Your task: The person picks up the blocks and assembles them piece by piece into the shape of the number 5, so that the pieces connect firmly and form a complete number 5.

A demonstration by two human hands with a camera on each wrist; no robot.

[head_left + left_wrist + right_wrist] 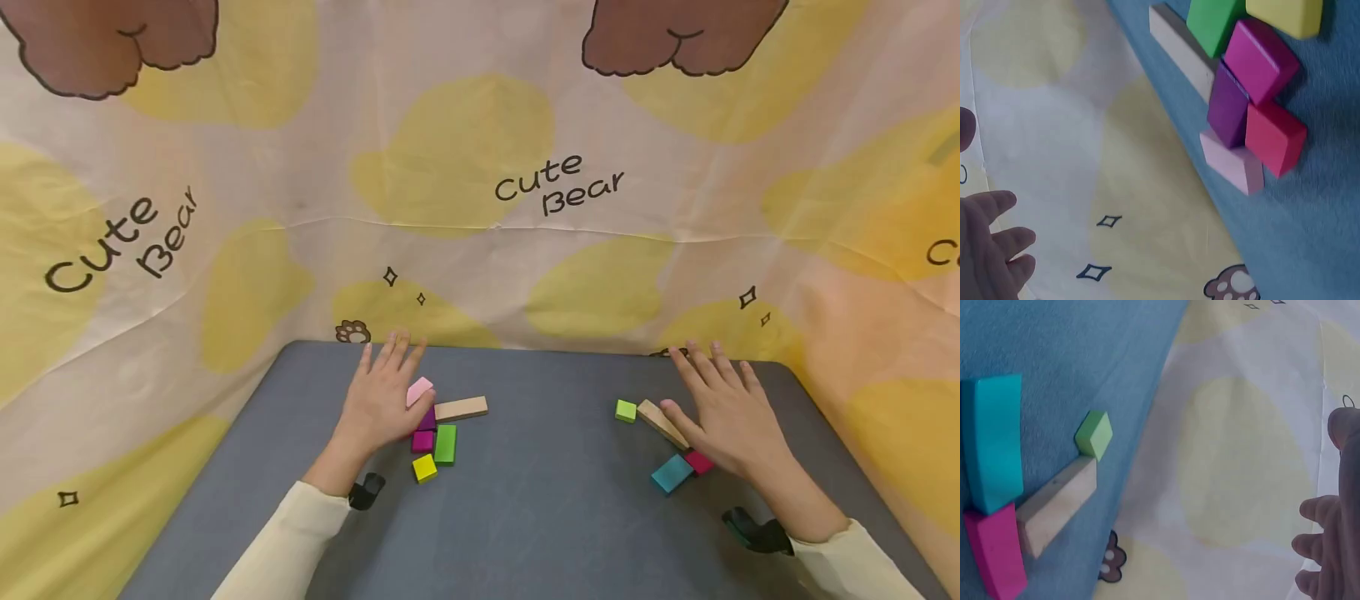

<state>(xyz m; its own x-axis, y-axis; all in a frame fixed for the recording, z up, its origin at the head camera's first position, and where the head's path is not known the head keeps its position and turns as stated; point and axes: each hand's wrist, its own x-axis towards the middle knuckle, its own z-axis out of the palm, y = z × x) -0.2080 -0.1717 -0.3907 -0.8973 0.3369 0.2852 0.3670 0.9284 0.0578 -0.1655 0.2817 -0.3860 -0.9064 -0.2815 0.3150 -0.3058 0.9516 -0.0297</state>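
My left hand (381,402), fingers spread and holding nothing, hovers over the left group of blocks. Around it lie a pale pink block (419,390), a purple block (1229,106), a magenta block (423,442), a green block (446,445), a yellow block (424,468) and a plain wooden block (461,408). A red block (1276,139) shows in the left wrist view. My right hand (731,417) is likewise spread and holds nothing, beside a light green block (626,411), a second wooden block (662,423), a blue block (672,473) and a pinkish-red block (699,462), partly covered by the hand in the head view.
Both groups lie on a grey-blue table (540,500), with a wide gap between them. A printed cloth (465,267) with bear drawings and lettering rises behind the table and along its sides. Dark straps (757,531) circle both wrists.
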